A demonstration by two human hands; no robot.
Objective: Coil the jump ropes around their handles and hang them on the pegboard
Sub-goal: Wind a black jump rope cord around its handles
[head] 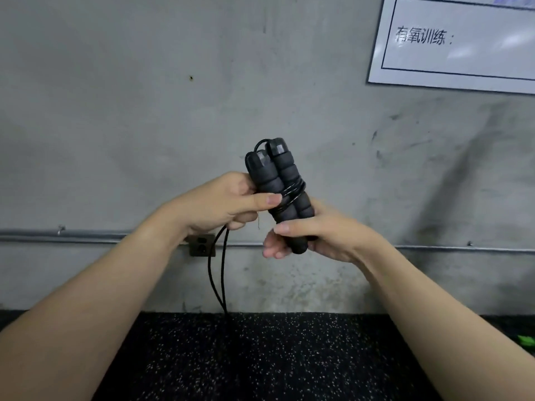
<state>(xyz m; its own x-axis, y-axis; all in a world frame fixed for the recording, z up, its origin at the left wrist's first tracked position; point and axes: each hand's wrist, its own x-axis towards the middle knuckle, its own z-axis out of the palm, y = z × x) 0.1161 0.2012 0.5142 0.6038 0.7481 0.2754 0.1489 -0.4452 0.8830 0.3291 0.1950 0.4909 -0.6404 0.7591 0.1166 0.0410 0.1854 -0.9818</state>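
Dangling toward six o'clock, the loose rope point(221, 270) is hanging as a slack double strand from the left hand point(223, 202) down to the speckled floor point(260, 357); it is looking thin, limp and light, likely springy enough to slip off its turns. The left hand is pinching the rope against the handles point(279, 192), thumb pointing to three o'clock. The right hand point(309, 235) is gripping the handles' lower end, fingers curled round them. The two foam handles are standing side by side, upright at centre, a few turns already crossing them; the foam should be soft and grippy, so the middle is the best hold. Behind, at one o'clock, a sign point(463, 41) is hanging on the concrete wall point(144, 96); no pegboard is showing.
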